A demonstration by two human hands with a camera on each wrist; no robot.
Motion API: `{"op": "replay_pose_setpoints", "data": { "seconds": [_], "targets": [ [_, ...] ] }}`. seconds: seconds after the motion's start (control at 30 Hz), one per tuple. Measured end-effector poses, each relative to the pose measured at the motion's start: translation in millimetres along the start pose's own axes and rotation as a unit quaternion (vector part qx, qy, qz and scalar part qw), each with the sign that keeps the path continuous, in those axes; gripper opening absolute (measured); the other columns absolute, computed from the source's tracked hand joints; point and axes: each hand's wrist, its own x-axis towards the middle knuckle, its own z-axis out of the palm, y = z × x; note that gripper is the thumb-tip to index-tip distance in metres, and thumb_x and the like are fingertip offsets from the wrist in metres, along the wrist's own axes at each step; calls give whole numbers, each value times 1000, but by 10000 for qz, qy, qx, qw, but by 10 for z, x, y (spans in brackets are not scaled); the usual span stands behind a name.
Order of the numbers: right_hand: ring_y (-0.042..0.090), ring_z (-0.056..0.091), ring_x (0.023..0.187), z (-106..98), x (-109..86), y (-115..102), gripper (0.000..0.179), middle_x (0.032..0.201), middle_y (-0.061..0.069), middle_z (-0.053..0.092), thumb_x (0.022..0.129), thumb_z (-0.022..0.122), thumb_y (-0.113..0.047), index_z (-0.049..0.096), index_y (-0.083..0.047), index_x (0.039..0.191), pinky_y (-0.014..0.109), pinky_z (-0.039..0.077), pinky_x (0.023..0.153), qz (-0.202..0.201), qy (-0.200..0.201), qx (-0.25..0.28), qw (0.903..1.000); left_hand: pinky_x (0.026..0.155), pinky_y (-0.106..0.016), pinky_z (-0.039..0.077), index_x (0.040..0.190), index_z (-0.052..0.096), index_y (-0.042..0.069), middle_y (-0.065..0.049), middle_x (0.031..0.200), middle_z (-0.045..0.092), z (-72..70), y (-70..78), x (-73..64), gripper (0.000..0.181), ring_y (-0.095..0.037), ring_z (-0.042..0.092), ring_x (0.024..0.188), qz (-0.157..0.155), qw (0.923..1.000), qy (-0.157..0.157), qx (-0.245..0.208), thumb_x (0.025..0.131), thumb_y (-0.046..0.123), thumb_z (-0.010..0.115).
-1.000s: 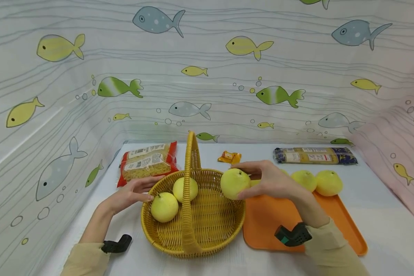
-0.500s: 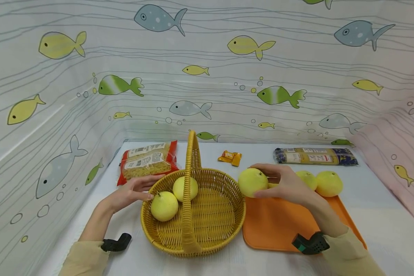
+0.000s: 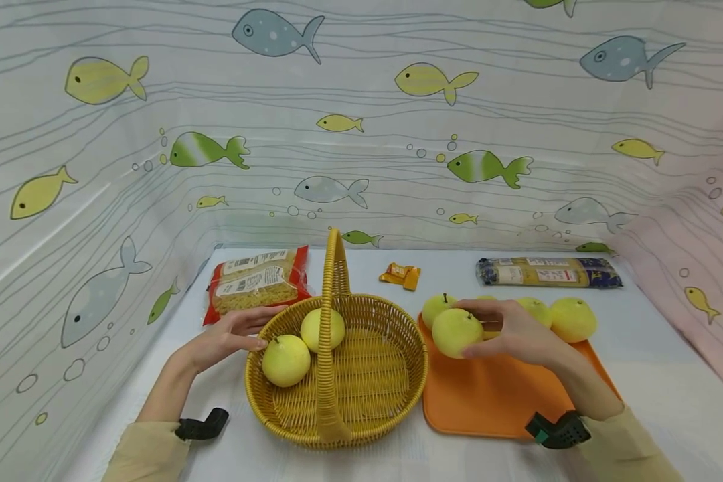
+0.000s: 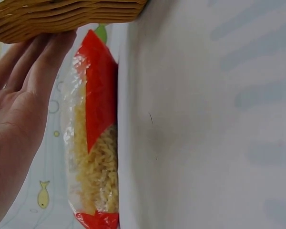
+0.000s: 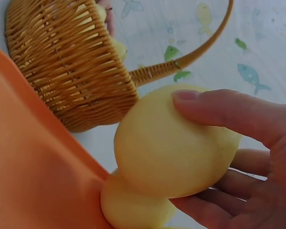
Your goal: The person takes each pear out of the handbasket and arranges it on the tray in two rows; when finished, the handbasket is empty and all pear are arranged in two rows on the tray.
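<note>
My right hand [image 3: 509,331] grips a round yellow pear [image 3: 456,333] between thumb and fingers at the left part of the orange tray [image 3: 488,402]. In the right wrist view, this pear [image 5: 176,143] overlaps a second pear [image 5: 133,202] at the tray's edge. My left hand [image 3: 229,338] rests along the left side of the wicker basket [image 3: 373,375]. Its fingers [image 4: 43,64] are straight and touch the outside of the basket wall, with the thumb at the rim. Two pears [image 3: 286,360] lie in the basket's left half, beside its tall handle [image 3: 325,348].
Several more pears [image 3: 572,320] sit along the tray's back, partly behind my right hand. A red-edged pasta bag [image 3: 256,284] lies behind my left hand. Orange wrapped sweets [image 3: 400,274] and a long pack of noodles [image 3: 548,273] lie near the back wall.
My right hand has carried the pear from over the basket's right rim rightward and down to the tray. Another pear behind it has come into sight. My left hand has stayed put.
</note>
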Motion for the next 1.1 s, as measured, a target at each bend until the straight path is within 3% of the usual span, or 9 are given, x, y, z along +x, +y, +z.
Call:
{"op": "replay_pose_setpoints", "data": {
  "seconds": [0.43, 0.87, 1.1],
  "targets": [
    [12, 65, 113, 49, 54, 125, 71, 131, 4, 66, 72, 91, -27, 62, -9, 135, 27, 53, 94, -303, -840, 22, 9960, 101, -20, 44, 153, 38, 3, -20, 155, 41, 8, 5, -5, 62, 0, 50, 131, -79, 10000, 34, 11, 96, 6, 60],
    [11, 63, 116, 136, 90, 253, 67, 129, -7, 66, 72, 90, -33, 64, -21, 132, 26, 50, 96, -178, -1340, -309, 9903, 100, -20, 44, 153, 38, 2, -25, 154, 39, 17, 21, -8, 61, -1, 51, 130, -66, 9999, 43, 63, 96, 7, 59],
    [13, 61, 120, 117, 89, 290, 69, 134, -4, 63, 75, 88, -29, 60, -15, 137, 26, 50, 98, -185, -1584, -92, 9872, 100, -21, 45, 153, 38, 3, -24, 155, 40, 11, 13, -2, 61, -1, 51, 131, -48, 10000, 28, 73, 96, 6, 59]
  ]
}}
